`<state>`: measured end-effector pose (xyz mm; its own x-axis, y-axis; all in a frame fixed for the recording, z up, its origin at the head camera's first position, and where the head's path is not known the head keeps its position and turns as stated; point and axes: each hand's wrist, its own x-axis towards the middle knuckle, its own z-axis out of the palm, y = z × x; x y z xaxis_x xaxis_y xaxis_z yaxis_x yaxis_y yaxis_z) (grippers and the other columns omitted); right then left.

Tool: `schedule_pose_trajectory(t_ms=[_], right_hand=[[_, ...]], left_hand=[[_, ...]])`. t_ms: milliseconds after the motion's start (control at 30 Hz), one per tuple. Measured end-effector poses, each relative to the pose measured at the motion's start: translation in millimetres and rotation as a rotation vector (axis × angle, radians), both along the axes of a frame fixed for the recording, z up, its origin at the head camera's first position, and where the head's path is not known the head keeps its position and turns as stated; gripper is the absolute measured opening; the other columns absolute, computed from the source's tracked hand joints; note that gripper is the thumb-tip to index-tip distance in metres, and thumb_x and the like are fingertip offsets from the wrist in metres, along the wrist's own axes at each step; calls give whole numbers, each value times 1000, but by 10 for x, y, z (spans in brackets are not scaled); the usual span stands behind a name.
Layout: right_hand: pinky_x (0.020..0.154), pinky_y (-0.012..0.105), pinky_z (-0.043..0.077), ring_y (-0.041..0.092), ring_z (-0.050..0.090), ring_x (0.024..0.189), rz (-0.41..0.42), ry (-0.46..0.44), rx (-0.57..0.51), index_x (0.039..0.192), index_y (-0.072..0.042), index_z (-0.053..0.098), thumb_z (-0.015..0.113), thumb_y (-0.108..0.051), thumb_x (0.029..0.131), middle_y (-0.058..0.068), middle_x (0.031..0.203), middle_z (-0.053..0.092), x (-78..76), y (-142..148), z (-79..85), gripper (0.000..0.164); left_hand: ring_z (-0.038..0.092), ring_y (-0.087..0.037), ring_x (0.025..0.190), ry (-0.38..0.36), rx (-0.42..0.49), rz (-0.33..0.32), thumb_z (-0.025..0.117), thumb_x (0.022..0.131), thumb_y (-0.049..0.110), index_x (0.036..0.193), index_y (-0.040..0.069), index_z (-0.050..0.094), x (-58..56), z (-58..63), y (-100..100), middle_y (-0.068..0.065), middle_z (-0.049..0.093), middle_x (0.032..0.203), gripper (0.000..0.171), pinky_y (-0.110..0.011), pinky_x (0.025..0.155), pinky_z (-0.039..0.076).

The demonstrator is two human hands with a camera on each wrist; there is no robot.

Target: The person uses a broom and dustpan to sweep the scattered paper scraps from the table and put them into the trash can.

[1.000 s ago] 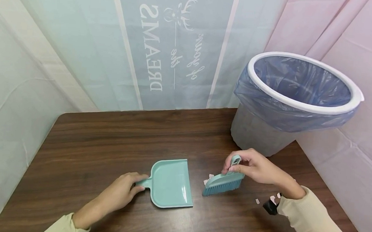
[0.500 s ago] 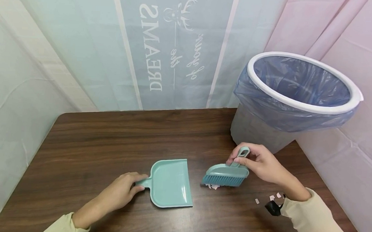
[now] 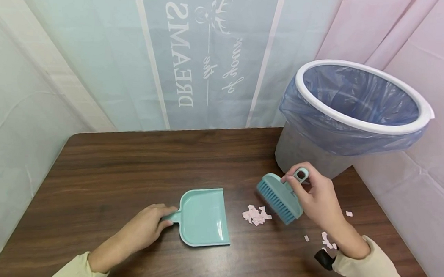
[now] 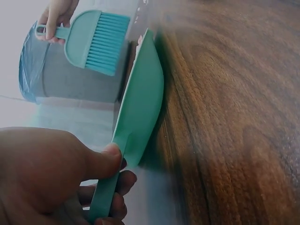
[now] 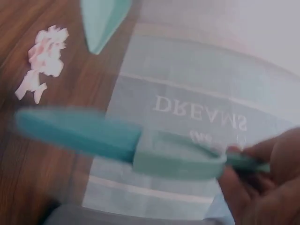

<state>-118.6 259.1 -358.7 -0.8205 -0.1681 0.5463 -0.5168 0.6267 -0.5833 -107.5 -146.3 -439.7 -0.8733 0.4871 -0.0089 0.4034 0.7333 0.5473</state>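
Note:
My left hand (image 3: 149,225) pinches the short handle of a mint-green dustpan (image 3: 203,218), thumb on top, as the left wrist view also shows. The pan lies on the table with its straight lip facing right. My right hand (image 3: 314,195) grips the handle of a matching hand brush (image 3: 282,197), its teal bristles pointing down and left. In the right wrist view the brush (image 5: 178,154) is blurred and raised off the wood. A small heap of pale pink paper scraps (image 3: 256,215) sits between the pan's lip and the brush.
Several stray paper scraps (image 3: 328,241) lie by the right wrist, and a single scrap (image 3: 349,214) lies farther right. A grey bin (image 3: 301,149) with a blue liner and white rim stands at the back right. Printed curtains (image 3: 211,70) hang behind the brown wooden table (image 3: 148,163).
The brush first swept across the scraps, then rose and swung back right, uncovering the heap. More stray scraps show by the right wrist. The left hand and dustpan have stayed put.

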Motion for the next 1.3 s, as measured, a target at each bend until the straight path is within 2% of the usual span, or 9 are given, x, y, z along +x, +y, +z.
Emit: schedule_pose_trajectory(t_ms=[133,200,300,567,700,867,1000,1200,1300], right_hand=[[51,19,38,6,44,58,-178,105,176,101,-6,60,72,9,88,-3,73,56,103,-91,-40,23],[50,23,36,7,40,57,-227,130,240,101,-6,59,73,7,88,-4,70,46,148,-127,-64,24],[49,28,39,9,41,57,-247,150,285,101,-5,58,71,6,89,-4,70,44,196,-161,-105,21],[50,38,48,14,50,60,-237,195,333,98,-3,55,69,7,87,1,74,51,249,-217,-270,20],[51,41,51,18,58,63,-209,219,336,98,-2,55,56,-6,100,4,78,56,255,-294,-348,5],[51,41,51,20,60,66,-172,249,337,97,-2,55,35,-23,108,5,80,57,235,-429,-417,31],[50,39,50,18,56,63,-157,255,335,95,-2,54,40,-16,105,2,78,52,220,-546,-442,22],[50,34,50,14,53,63,-126,227,302,96,-3,55,54,-5,98,0,79,54,222,-713,-444,3],[50,29,48,10,50,62,-97,216,282,96,-4,55,60,1,94,-2,78,52,221,-796,-433,8]], left_hand=[[62,-43,118,-1,-22,21,73,93,5,126,0,69,10,38,33,-15,71,123,34,-55,98,51],[64,-41,116,10,-28,22,73,92,5,126,0,70,14,52,47,-15,71,121,34,-54,97,52],[65,-39,113,35,-35,22,74,92,5,126,1,70,20,59,58,-15,71,118,35,-52,95,53],[66,-23,88,169,-112,0,78,88,4,120,5,73,20,51,91,-4,69,94,33,-41,81,58],[63,-22,82,185,-147,10,79,87,5,118,7,73,29,90,117,0,65,87,32,-40,76,57],[63,-23,83,165,-164,25,79,87,6,118,8,73,45,130,134,-1,64,86,32,-42,75,57],[63,-23,82,161,-165,27,79,87,5,118,7,73,51,128,129,-1,63,85,32,-41,75,57],[62,-22,81,175,-155,20,79,86,5,118,6,73,39,103,117,-1,64,87,32,-40,74,57],[62,-21,80,185,-152,15,79,86,5,118,6,73,33,90,111,-1,64,87,33,-40,74,56]])
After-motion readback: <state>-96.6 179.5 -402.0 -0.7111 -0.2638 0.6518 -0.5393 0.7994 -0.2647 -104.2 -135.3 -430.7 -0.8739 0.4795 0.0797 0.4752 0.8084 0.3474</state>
